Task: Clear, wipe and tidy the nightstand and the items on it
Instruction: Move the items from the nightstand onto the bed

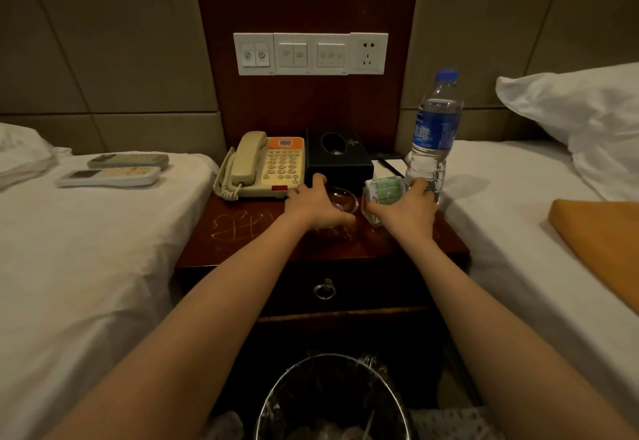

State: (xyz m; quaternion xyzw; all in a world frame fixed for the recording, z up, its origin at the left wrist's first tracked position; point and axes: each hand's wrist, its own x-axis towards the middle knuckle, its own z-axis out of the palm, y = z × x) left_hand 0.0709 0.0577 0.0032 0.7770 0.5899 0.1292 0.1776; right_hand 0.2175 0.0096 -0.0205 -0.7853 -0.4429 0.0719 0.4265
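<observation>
On the dark wooden nightstand (242, 242) stand a beige telephone (266, 166), a black tissue box (339, 156) and a water bottle (432, 135) with a blue cap. My left hand (314, 204) rests on a clear glass ashtray (345, 197) in front of the tissue box, fingers curled over its rim. My right hand (408, 208) grips a clear holder with a green-printed card (383, 190), beside the bottle's base. A white notepad with a pen (390, 166) lies behind it. White scribble marks (238, 225) show on the nightstand's left front.
Two remote controls (117, 170) lie on the left bed (86, 232). The right bed (511, 197) carries a pillow (581, 118) and an orange cloth (601, 242). A lined waste bin (332, 401) stands below the drawer (325, 289). Wall switches (311, 54) sit above.
</observation>
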